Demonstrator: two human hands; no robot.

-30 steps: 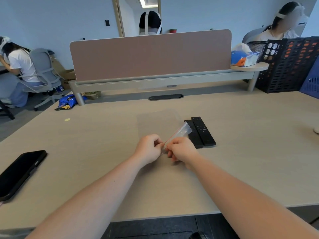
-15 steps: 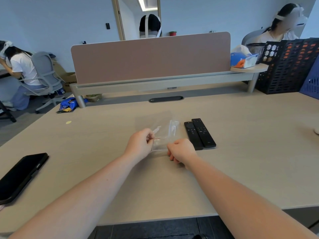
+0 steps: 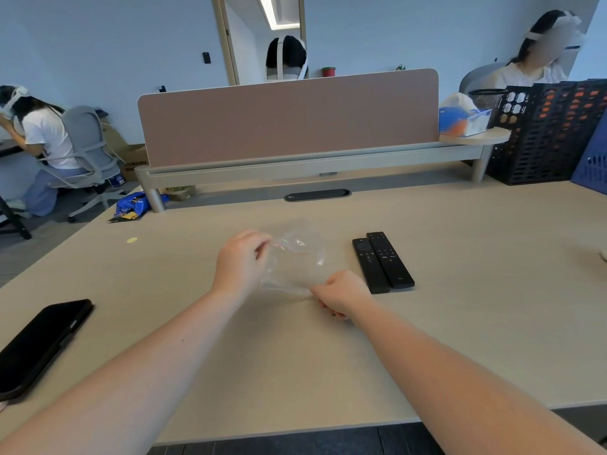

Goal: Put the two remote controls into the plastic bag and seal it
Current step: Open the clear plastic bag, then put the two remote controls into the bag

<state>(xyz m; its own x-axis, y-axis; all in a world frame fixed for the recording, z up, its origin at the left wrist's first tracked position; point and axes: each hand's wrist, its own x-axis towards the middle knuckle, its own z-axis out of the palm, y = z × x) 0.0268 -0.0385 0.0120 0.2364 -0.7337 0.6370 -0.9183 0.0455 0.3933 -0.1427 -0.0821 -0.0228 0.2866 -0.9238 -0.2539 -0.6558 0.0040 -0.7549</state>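
Observation:
A clear plastic bag [image 3: 297, 257] with a thin red strip at its mouth is lifted a little off the desk, crumpled and spread between my hands. My left hand [image 3: 241, 259] pinches its upper left edge. My right hand [image 3: 340, 293] pinches its lower right corner. Two black remote controls lie side by side on the desk just right of the bag: the shorter one [image 3: 369, 265] on the left and the longer one [image 3: 389, 258] touching it on the right. My right hand is a short way left of their near ends.
A black phone [image 3: 39, 344] lies at the desk's left edge. A pink divider panel [image 3: 289, 116] stands at the back, with a tissue box [image 3: 463, 118] and black crates [image 3: 551, 129] at the far right. People sit at other desks.
My hands have pulled apart, the left up and left, the right down and right. The bag has gone from a small pinched strip to a wider, opened-out shape. The remotes have not moved.

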